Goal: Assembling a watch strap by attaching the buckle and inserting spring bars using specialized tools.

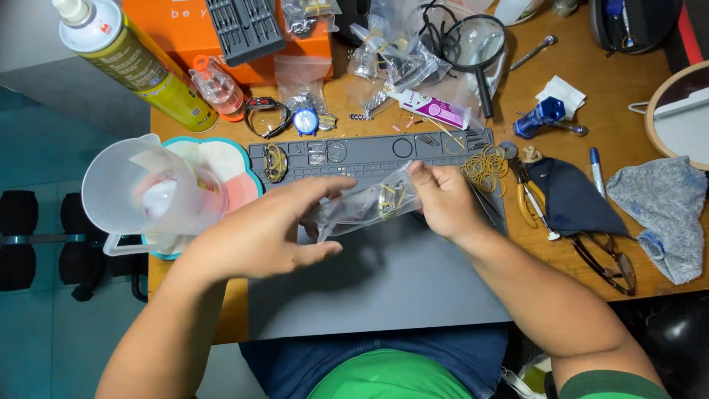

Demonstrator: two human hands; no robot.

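Note:
Both hands hold one small clear plastic bag (362, 205) above a grey work mat (384, 284). The bag has small gold-coloured metal parts inside. My left hand (284, 222) grips the bag's left end, fingers curled around it. My right hand (443, 198) pinches the bag's right end between thumb and fingers. The bag lies roughly level between the two hands, just in front of the mat's tray of small compartments (369, 151).
A clear plastic jug (148, 193) stands at the left. Behind the mat are a spray can (133, 63), an orange box (214, 33), a magnifying glass (476, 44), a glue tube (432, 107) and several clear bags. Rubber bands (486, 166), pliers (528, 203), a dark cloth (572, 196), glasses (609, 262) and a grey rag (665, 210) lie right.

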